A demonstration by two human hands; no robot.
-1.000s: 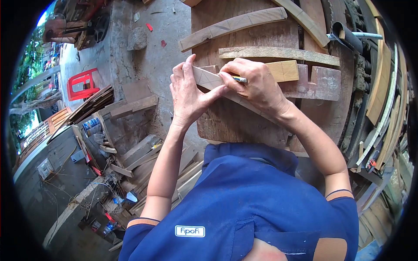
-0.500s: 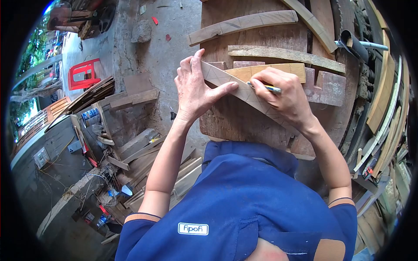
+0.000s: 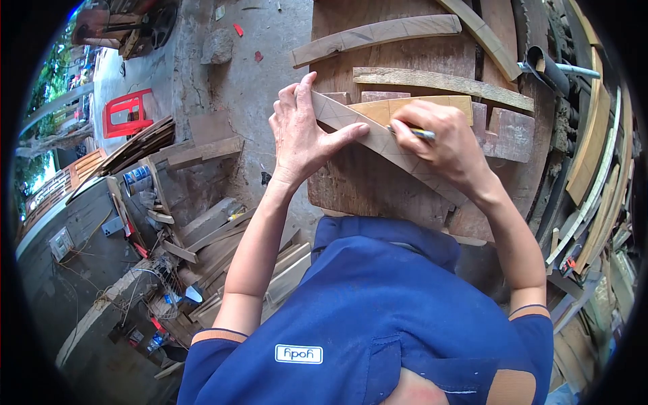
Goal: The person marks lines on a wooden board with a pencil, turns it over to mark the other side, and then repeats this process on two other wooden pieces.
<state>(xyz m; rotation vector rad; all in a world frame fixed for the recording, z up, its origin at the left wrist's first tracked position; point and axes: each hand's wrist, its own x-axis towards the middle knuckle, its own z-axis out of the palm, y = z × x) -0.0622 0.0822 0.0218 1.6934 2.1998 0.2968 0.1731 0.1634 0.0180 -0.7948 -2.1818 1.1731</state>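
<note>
Soft, even daylight fills the scene, and it is bright enough to read fine detail. The brightest patch lies at the upper left, where the open sky (image 3: 73,15) is washed out to white-blue. The concrete floor (image 3: 270,61) is pale and a little overexposed. Shadows are weak and short; the left hand (image 3: 300,138) and right hand (image 3: 442,145) cast only faint ones on the wooden board (image 3: 364,185). A fisheye lens bends straight edges strongly towards the rim, and a black circular border cuts off all corners. The centre is sharp; the edges look softer and smeared. No motion blur shows.
</note>
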